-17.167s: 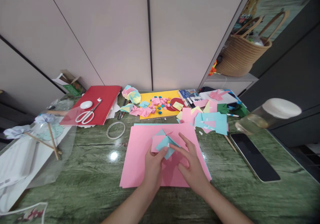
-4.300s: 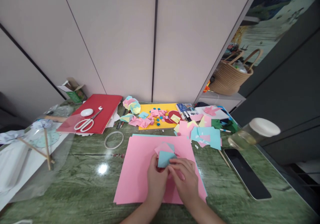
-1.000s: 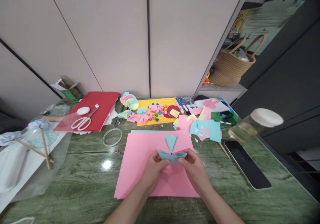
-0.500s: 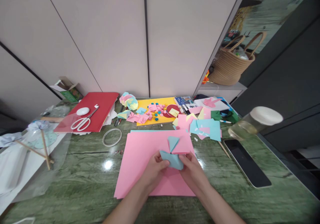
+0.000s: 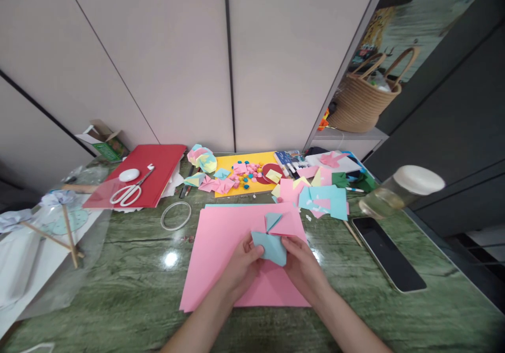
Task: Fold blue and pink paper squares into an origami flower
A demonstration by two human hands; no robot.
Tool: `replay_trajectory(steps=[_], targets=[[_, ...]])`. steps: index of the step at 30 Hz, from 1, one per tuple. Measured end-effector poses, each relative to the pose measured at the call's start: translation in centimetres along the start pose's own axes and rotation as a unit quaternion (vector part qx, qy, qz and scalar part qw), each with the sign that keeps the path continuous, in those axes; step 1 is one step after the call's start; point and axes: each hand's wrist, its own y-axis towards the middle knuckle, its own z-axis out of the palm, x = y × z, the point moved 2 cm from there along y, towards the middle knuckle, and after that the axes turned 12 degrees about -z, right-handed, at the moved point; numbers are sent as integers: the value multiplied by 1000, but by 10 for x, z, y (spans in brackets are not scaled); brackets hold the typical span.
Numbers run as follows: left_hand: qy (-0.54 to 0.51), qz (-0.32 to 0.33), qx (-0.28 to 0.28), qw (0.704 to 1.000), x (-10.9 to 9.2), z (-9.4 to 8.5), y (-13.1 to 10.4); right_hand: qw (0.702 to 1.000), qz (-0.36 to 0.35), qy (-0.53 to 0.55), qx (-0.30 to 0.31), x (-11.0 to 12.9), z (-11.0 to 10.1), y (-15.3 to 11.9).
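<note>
Between my two hands is a folded paper piece (image 5: 272, 248), light blue with pink parts, held over the pink paper sheets (image 5: 221, 248). My left hand (image 5: 245, 261) pinches its left side, thumb on the blue face. On the right edge, the fingers of my right hand (image 5: 299, 255) close around the paper, thumb near the top corner. A small blue flap (image 5: 273, 220) and a pink flap stick up at its far side. The undersides of the folds and several fingertips are hidden.
White-handled scissors (image 5: 132, 190) lie on a red folder (image 5: 158, 169) at the left. A tape ring (image 5: 175, 216) sits beside the pink sheets. Paper scraps (image 5: 323, 200) and a yellow sheet (image 5: 224, 190) are behind. At right are a phone (image 5: 389, 253) and a lidded jar (image 5: 398, 192).
The folded paper has tilted in my hands, so its near blue part now faces me as a flatter panel. My right thumb has shifted slightly up and left along the edge.
</note>
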Motion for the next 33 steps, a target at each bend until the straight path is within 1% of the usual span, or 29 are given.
replay_trajectory(steps=[4,7,10,12,16,19,21,25,28,30,33], targets=[[-7,-2,-6,1000,-2,1,-1,1000,0,1,20,2,1,0],[-2,-5,-20,1000,-1,-1,-1,999,22,-8,31,3,1,0],[4,6,-26,1000,-1,-3,-1,997,52,-6,53,1,0,0],[4,16,-26,1000,-2,-5,-1,997,53,-15,57,0,-1,0],[3,22,-21,1000,-4,-4,-1,998,-12,-57,26,1,-1,0],[-5,17,-13,1000,-5,-3,-1,992,-70,-103,13,5,-3,0],[-18,18,-7,1000,-4,-2,-1,981,-111,-162,6,8,-5,-1],[-24,20,-7,999,-1,-4,0,942,-182,-283,13,14,-5,-7],[-23,25,-8,999,1,-6,0,918,-234,-318,26,19,0,-12],[-20,28,-10,999,2,-7,0,909,-257,-326,34,22,3,-14],[-3,43,-18,999,2,-7,1,906,-255,-337,30,22,4,-14]])
